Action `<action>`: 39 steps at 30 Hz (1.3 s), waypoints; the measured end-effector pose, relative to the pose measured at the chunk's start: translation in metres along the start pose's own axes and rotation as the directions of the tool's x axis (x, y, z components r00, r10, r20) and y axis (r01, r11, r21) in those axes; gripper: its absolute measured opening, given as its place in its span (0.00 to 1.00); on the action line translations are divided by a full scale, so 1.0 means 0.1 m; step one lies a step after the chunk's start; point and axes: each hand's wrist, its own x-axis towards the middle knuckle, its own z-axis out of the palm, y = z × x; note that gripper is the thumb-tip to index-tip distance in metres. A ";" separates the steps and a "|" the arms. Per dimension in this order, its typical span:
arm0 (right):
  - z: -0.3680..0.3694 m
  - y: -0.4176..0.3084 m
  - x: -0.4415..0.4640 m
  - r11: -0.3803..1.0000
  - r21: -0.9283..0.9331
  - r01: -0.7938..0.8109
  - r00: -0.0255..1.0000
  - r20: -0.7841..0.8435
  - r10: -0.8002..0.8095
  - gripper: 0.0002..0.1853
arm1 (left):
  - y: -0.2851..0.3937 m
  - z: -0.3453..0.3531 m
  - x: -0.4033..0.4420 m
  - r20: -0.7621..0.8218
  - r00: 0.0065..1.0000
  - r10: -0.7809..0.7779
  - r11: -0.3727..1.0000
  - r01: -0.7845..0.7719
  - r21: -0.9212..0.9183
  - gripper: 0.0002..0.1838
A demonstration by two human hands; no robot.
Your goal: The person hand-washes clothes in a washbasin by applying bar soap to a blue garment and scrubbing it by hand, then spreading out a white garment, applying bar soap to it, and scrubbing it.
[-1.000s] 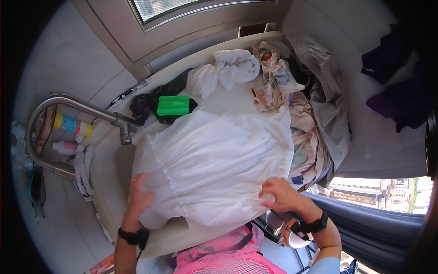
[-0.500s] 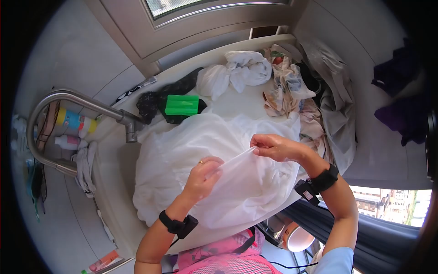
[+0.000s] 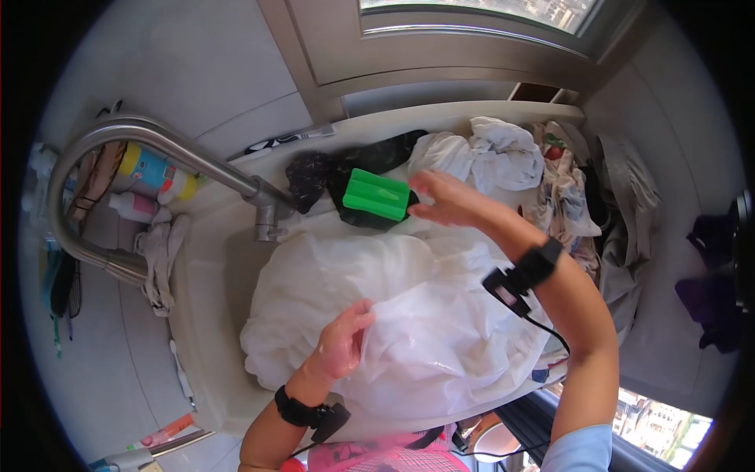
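A large wet white cloth point(image 3: 440, 338) lies bunched over the sink's front. My left hand point(image 3: 344, 340) pinches a fold of it near the middle, fingers closed. My right hand point(image 3: 452, 200) is off the cloth, at the right end of a bright green ridged block point(image 3: 377, 194) that looks like a bar of laundry soap. Its fingers are apart, slightly blurred, with nothing between them; whether a fingertip touches the block I cannot tell. The block rests on dark wet fabric point(image 3: 314, 177). Bundled white cloth point(image 3: 503, 153) lies behind my right hand.
The curved metal faucet point(image 3: 157, 130) arches over the left side of the pale sink point(image 3: 208, 346). Patterned fabric point(image 3: 566, 189) and grey fabric point(image 3: 629, 197) fill the right end. A toothbrush-like brush point(image 3: 283, 140) lies on the back rim. Bottles point(image 3: 149, 169) stand at left.
My right hand has let go of the white cloth and moved back and left to the green block. My left hand has closed on the cloth. The view has shifted.
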 end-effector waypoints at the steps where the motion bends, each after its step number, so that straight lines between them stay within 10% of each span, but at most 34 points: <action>1: 0.12 -0.01 0.20 0.998 -0.058 -0.001 1.000 0.004 0.001 0.28 | -0.01 -0.04 -0.01 -0.010 1.000 -0.004 1.000 0.004 -0.005 0.05; 12: 0.30 -0.32 0.59 0.937 -0.345 -0.050 0.999 -0.018 0.047 0.35 | -0.02 -0.16 -0.09 0.023 0.999 0.024 1.000 -0.024 -0.012 0.07; 16: -0.05 -0.50 -0.03 0.994 0.084 0.074 0.969 0.230 -0.092 0.30 | -0.01 -0.16 -0.08 0.031 0.999 0.031 0.999 -0.031 -0.007 0.11; 21: 0.00 -0.85 -0.52 0.992 -0.100 0.076 0.836 0.549 -0.009 0.28 | -0.03 -0.08 -0.03 -0.006 1.000 0.016 1.000 -0.016 0.009 0.14; 29: 0.26 -0.35 0.47 0.959 -0.272 -0.084 0.973 0.186 0.138 0.30 | 0.02 -0.11 -0.10 -0.018 0.996 0.088 0.962 -0.081 0.262 0.10; 32: 0.40 -0.32 0.43 0.859 -0.502 0.097 0.966 -0.162 -0.204 0.30 | 0.02 -0.01 -0.10 -0.073 0.982 0.173 0.943 -0.144 0.299 0.08; 35: 0.48 -0.55 0.00 0.945 0.085 0.316 0.948 -0.077 -0.310 0.22 | -0.07 0.02 -0.04 -0.095 0.934 0.345 0.909 -0.307 0.280 0.07; 37: 0.39 -0.71 -0.43 0.969 0.229 0.097 0.947 0.277 -0.161 0.17 | -0.10 0.09 -0.01 -0.123 0.914 0.387 0.913 -0.361 0.193 0.08; 39: 0.47 -0.59 -0.78 0.943 0.329 -0.046 0.996 0.087 0.018 0.17 | -0.09 0.21 -0.01 -0.179 0.923 0.341 0.940 -0.339 0.043 0.09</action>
